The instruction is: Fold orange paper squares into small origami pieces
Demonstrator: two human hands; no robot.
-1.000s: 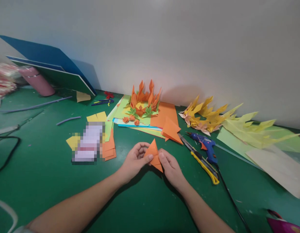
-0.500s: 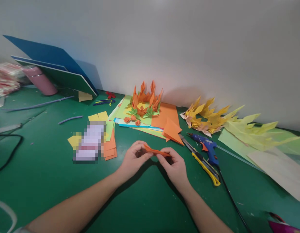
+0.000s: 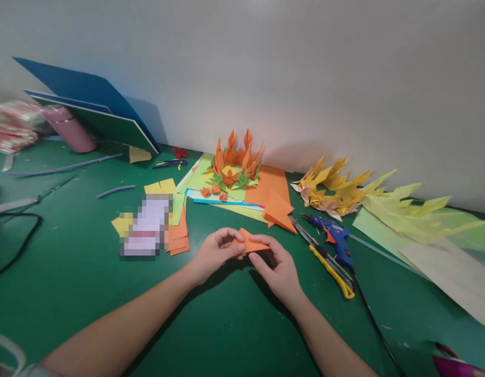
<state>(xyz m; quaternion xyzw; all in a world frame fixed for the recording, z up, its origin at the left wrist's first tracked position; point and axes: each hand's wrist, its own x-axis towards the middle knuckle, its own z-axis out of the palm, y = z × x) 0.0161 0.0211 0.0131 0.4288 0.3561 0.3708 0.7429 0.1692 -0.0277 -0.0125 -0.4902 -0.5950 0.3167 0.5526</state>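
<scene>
A small folded piece of orange paper (image 3: 251,243) is held up over the green table between my two hands. My left hand (image 3: 214,253) pinches its left end between thumb and fingers. Along the right side, the fingers of my right hand (image 3: 280,266) lie on and behind the paper, its thumb lifted a little away below. Orange paper squares (image 3: 177,240) lie to the left of my left hand. Beyond the hands stands an orange folded-paper crown (image 3: 231,157) with green leaves, with small orange paper flowers (image 3: 222,197) in front. Larger orange pieces (image 3: 277,209) overlap the sheets there.
Right of my hands lie a yellow utility knife (image 3: 332,272) and a blue glue gun (image 3: 337,238) with a black cord. Yellow paper crowns (image 3: 337,183) sit at back right. A blurred-out pale rectangle (image 3: 146,225), a pink bottle (image 3: 69,128) and leaning boards (image 3: 93,99) are leftward.
The orange paper has turned so that its flat face shows instead of its thin edge. My right thumb has come away from it. The view has shifted slightly.
</scene>
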